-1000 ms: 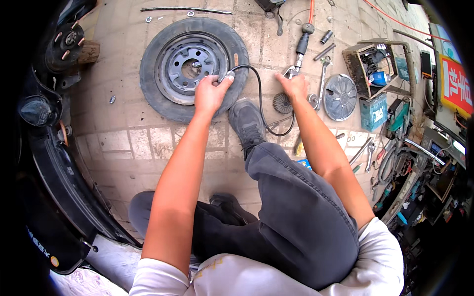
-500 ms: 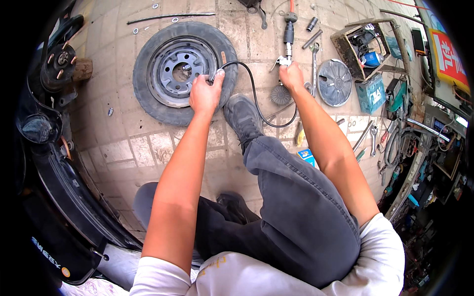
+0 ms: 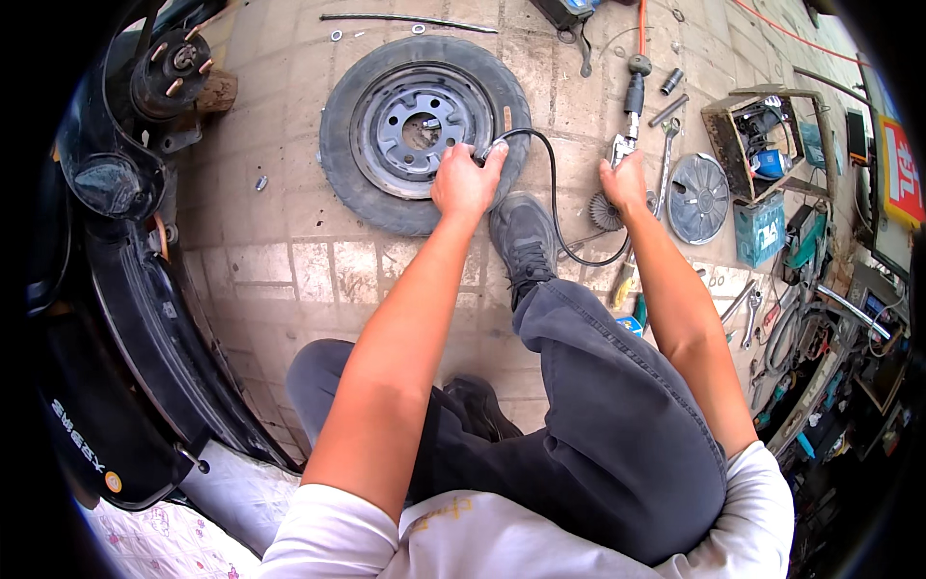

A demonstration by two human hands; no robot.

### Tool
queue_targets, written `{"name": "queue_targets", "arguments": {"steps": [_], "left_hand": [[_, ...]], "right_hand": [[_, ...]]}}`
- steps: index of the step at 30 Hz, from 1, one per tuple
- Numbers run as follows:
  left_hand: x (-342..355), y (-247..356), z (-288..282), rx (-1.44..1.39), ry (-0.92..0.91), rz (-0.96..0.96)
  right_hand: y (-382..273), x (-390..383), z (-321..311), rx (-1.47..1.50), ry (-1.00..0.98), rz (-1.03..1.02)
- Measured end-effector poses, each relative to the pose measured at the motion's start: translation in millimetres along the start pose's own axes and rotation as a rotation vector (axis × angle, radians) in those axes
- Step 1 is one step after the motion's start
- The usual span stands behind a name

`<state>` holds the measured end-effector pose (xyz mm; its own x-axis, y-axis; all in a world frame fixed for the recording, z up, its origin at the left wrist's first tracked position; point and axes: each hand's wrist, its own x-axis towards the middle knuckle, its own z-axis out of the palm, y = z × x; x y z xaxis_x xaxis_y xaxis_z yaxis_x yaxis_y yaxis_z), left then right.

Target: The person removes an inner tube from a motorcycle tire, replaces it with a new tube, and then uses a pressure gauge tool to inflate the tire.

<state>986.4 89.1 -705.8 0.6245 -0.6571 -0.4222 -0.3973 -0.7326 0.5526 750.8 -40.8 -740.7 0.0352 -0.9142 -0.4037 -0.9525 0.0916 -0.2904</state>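
A wheel with a black tire (image 3: 352, 183) and a grey steel rim (image 3: 371, 121) lies flat on the paving. My left hand (image 3: 467, 183) is over the rim's near right edge, closed around the end of a black air hose (image 3: 554, 183). Its fingertips are partly hidden, and whether the hose end sits on a valve I cannot tell. The hose loops right to a silver tire inflator (image 3: 622, 147), which my right hand (image 3: 627, 180) grips by its lower end. Above the inflator, a dark coupling (image 3: 635, 92) joins it to an orange air line (image 3: 642, 29).
Right of my hands lie a round wire brush (image 3: 606, 211), a long wrench (image 3: 667, 154), a wheel cover (image 3: 698, 198) and an open metal tool box (image 3: 752, 145). A bare wheel hub (image 3: 174, 77) and black vehicle body stand at left. My shoe (image 3: 521, 241) is beside the tire.
The whole view has shifted, so the floor and wheel appear farther right. Both hands keep their grips, the left at the rim and the right on the inflator.
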Motion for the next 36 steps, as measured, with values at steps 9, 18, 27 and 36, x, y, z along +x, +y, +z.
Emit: {"name": "queue_targets", "arguments": {"steps": [9,18,27,36], "left_hand": [[-1,-1,0,-0.027,0.006,-0.013],[-1,-2,1,-0.016,0.009,-0.018],[4,-10,10,-0.036,0.074,0.033],[5,-11,9,-0.101,0.054,0.071]], "right_hand": [[-1,-2,1,0.131,0.017,-0.031],[1,-3,1,0.210,0.040,-0.067],[18,4,8,0.148,0.094,-0.108],[13,0,11,0.167,0.068,-0.078]]}}
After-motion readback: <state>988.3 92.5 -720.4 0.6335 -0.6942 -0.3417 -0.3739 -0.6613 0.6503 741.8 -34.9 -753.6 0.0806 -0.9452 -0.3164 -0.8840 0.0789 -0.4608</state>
